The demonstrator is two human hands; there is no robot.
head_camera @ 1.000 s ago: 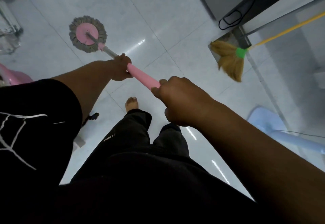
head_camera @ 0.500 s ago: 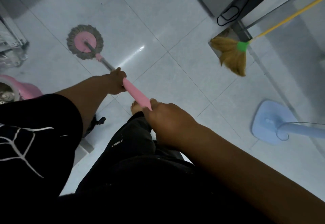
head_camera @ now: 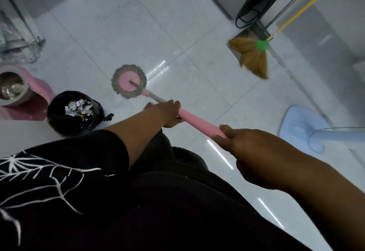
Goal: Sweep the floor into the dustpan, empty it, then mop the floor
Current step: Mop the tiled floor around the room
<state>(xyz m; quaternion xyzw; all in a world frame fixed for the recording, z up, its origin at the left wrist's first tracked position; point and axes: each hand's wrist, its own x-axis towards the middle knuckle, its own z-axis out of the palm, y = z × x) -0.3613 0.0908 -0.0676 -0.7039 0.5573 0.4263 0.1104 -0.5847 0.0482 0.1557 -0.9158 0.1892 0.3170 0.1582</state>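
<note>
Pink handle (head_camera: 199, 122): runs from one grip to the other and slants down, so the mop head lies flat on the tiles.
Left grip (head_camera: 167, 112): fingers are wrapped round the low end of the pink sleeve, just above the bare metal shaft. It probably sits low to steer and press.
Right grip (head_camera: 246, 152): fingers are curled round the top end of the handle, close to the body. It likely drives the push and pull.
Mop head (head_camera: 129, 81): rests flat on the floor (head_camera: 177, 23), just ahead of the left grip.
Bin (head_camera: 75, 110): black-lined with shredded paper inside, it stands to the outer side of the left grip. That suggests the emptying is done.
Bucket (head_camera: 23, 95): pink, it stands further out beyond the bin, probably kept handy for wringing.
Broom (head_camera: 252, 55): propped aside, well beyond the right grip, so sweeping looks finished.
Change: compared with half a second ago, the mop head sits nearer the person and both grips have drawn back with it. The bin has come into view, and the bare foot no longer shows.
</note>
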